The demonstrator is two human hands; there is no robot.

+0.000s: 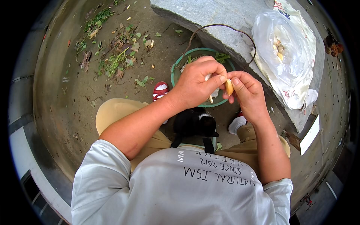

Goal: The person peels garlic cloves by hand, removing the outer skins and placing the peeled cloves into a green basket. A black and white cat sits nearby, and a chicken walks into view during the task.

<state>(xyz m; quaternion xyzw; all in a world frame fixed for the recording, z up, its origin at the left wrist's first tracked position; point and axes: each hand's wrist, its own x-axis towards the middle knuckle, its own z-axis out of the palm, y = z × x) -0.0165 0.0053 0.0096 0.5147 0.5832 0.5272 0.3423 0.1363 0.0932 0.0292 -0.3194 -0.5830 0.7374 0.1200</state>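
My right hand [247, 91] holds a yellowish-brown clove, apparently garlic [229, 87], between thumb and fingers. Thumb and forefinger of my left hand [201, 81] pinch at the clove's upper end, so both hands meet there. A pale piece [208, 76] shows beneath the left fingers; whether it is held in them I cannot tell. Below both hands stands a round basket with a green rim [175, 66] and a thin arched handle [222, 25]. Green stems and whitish bits lie inside it, largely hidden by my hands.
A black-and-white cat [194, 123] sits between my feet, close to the basket. On the stone slab [213, 17], a clear plastic bag [292, 64] with several cloves rests on a white sack [302, 98]. Plant scraps [115, 60] litter the ground. A chicken [333, 46] is at far right.
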